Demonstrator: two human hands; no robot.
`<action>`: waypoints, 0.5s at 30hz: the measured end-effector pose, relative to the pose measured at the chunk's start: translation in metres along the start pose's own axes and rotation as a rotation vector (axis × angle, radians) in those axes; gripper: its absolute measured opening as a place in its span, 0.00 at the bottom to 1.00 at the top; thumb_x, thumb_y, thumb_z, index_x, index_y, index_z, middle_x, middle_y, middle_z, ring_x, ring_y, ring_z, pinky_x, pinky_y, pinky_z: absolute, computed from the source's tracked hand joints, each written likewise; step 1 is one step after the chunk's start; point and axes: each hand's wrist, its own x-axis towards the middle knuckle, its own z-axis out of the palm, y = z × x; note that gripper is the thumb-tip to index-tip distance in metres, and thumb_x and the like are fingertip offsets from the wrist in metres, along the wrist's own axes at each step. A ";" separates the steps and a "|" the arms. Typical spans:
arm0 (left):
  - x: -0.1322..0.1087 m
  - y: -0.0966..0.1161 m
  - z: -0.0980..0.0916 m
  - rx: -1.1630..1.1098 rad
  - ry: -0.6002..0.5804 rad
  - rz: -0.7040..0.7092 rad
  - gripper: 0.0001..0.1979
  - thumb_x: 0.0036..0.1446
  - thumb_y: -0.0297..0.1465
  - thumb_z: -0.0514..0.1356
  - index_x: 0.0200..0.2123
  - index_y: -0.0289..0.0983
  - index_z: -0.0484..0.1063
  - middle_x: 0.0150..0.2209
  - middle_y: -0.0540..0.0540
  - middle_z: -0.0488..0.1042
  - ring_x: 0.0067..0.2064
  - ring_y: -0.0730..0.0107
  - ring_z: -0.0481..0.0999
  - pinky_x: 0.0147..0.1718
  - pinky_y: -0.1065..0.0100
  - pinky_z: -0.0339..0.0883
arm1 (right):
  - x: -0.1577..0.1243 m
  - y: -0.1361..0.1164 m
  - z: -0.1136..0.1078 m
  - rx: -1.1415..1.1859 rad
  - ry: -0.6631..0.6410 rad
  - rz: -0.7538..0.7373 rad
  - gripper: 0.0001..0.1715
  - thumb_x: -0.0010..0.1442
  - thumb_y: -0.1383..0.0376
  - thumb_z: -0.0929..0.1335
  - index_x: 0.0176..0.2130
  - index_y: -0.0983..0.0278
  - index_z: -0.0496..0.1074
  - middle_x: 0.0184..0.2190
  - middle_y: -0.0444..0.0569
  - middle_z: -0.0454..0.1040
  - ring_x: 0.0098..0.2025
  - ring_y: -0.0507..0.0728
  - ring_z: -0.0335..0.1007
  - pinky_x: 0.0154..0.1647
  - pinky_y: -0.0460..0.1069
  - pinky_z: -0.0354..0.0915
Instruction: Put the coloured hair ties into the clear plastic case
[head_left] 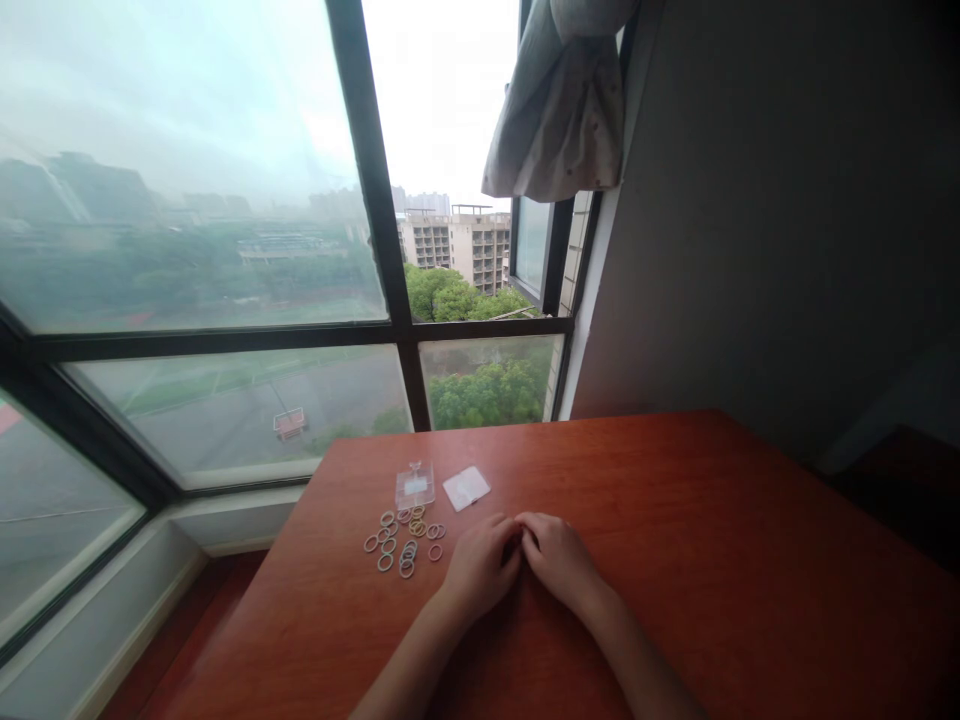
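Left hand (480, 565) and right hand (559, 555) lie curled on the reddish wooden desk (712, 520), fingertips meeting; cannot tell if they grip anything. Small thin pale rings (403, 540) are scattered near the left hand. Likely light and flexible; pinch at the rim.

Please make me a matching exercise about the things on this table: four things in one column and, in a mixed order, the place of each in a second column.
Things
1. clear box
2. flat whitish square
3. small rings
4. left hand

Places
A. scattered loose on the table, left of both hands
B. fingertips meet those of the right hand
C. lies flat, just right of the box
D. stands just beyond the rings, toward the window

Pairs: 1-D, 2-C, 3-A, 4-B
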 end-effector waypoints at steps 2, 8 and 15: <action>0.000 0.000 -0.001 -0.004 -0.005 -0.002 0.07 0.55 0.26 0.54 0.36 0.39 0.69 0.37 0.47 0.73 0.38 0.67 0.71 0.34 0.70 0.60 | 0.000 0.000 0.000 -0.001 -0.001 -0.001 0.15 0.62 0.71 0.60 0.38 0.61 0.74 0.37 0.48 0.78 0.40 0.56 0.73 0.40 0.46 0.60; 0.000 0.000 0.001 -0.019 0.007 0.010 0.07 0.55 0.26 0.54 0.36 0.39 0.69 0.36 0.47 0.73 0.38 0.67 0.71 0.35 0.70 0.60 | 0.000 0.000 0.001 -0.003 0.007 -0.014 0.15 0.62 0.71 0.60 0.38 0.61 0.74 0.37 0.48 0.78 0.39 0.56 0.73 0.40 0.46 0.60; 0.000 -0.002 0.002 -0.019 0.008 0.010 0.06 0.54 0.26 0.54 0.36 0.39 0.69 0.36 0.47 0.72 0.37 0.66 0.71 0.34 0.70 0.60 | 0.000 0.001 0.001 0.002 -0.003 -0.003 0.15 0.62 0.71 0.60 0.38 0.61 0.74 0.37 0.48 0.78 0.40 0.56 0.73 0.41 0.46 0.60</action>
